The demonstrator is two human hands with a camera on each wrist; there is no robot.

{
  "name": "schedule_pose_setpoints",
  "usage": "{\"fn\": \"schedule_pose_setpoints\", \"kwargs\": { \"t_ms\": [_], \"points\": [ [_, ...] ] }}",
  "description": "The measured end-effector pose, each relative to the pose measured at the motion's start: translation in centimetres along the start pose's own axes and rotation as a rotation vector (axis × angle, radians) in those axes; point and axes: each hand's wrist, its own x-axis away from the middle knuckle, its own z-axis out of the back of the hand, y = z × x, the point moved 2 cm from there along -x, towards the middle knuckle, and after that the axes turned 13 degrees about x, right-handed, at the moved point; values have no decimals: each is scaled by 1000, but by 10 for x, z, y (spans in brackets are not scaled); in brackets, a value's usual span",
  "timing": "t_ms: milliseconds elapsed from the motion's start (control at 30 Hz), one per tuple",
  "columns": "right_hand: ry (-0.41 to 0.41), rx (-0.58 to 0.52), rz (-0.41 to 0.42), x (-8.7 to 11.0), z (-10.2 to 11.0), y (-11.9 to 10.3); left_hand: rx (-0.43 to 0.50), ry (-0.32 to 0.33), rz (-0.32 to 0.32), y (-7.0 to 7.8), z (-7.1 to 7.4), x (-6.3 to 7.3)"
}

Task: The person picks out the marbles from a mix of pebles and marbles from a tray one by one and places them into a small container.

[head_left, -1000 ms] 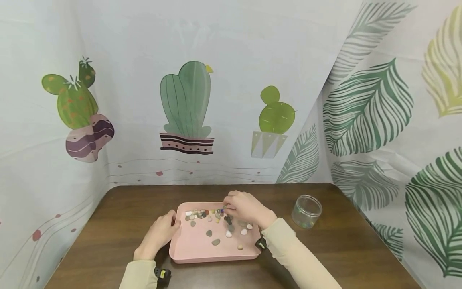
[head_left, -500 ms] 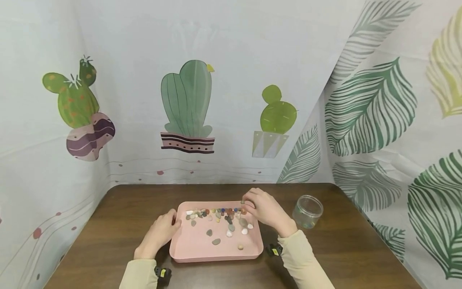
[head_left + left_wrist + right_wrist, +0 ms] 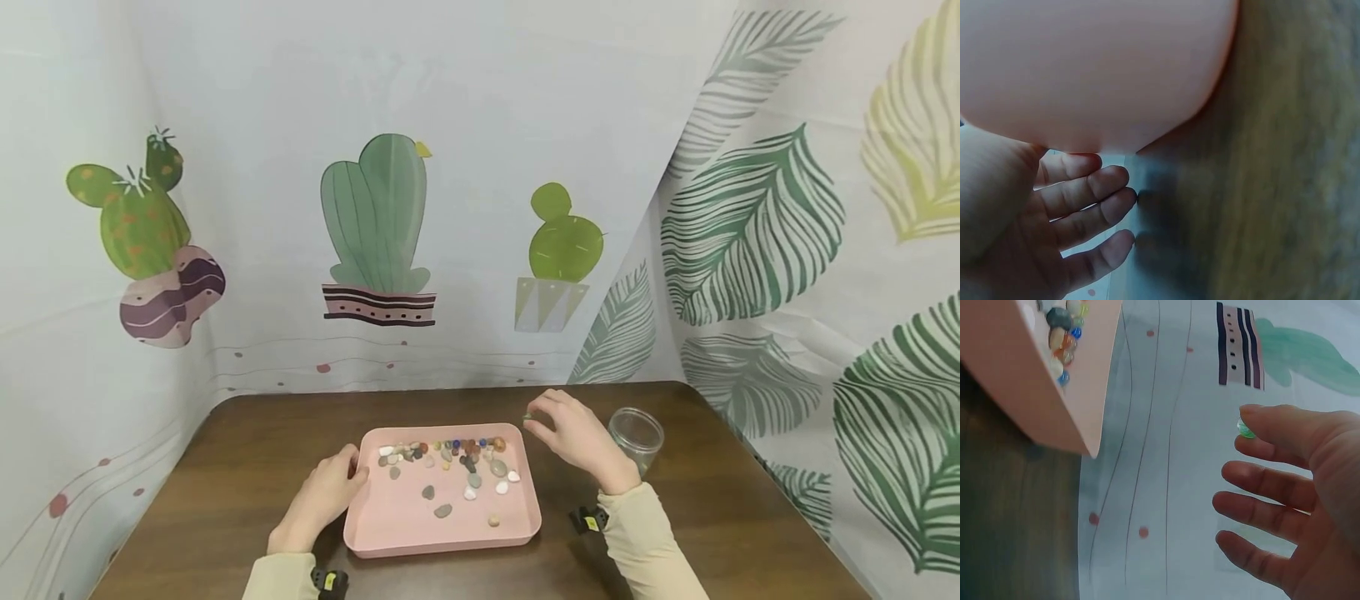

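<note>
A small clear-green marble (image 3: 1245,428) is pinched between the thumb and index finger of my right hand (image 3: 573,433); the other fingers are spread apart. That hand is in the air, between the pink tray (image 3: 397,529) and a clear round jar (image 3: 637,429). My left hand (image 3: 321,496) rests against the tray's left side. In the left wrist view its fingers (image 3: 1094,222) are loosely extended beside the tray wall, and the thumb is mostly hidden behind it. Several pebbles (image 3: 443,511) and small coloured marbles lie in the tray, many in a row along its far side.
All of this stands on a dark brown wooden table (image 3: 277,429). The jar is partly behind my right hand, near the table's right side. Behind the table hangs a white cloth (image 3: 480,208) printed with cacti and leaves.
My right hand has left the tray's far right area, moving rightward toward the jar with the green marble in its fingertips. The left hand keeps its place on the tray's side.
</note>
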Motion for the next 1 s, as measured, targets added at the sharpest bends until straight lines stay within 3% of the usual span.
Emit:
{"fn": "schedule_pose_setpoints", "kwargs": {
  "t_ms": [333,667,1000],
  "points": [
    [23,12,-51,29,10,45,9,2,-20,1,-3,-3],
    [58,19,-224,59,29,103,13,2,-6,-2,0,-2],
    [9,49,-295,72,25,127,15,-13,4,-2,1,-1]
  ]
}}
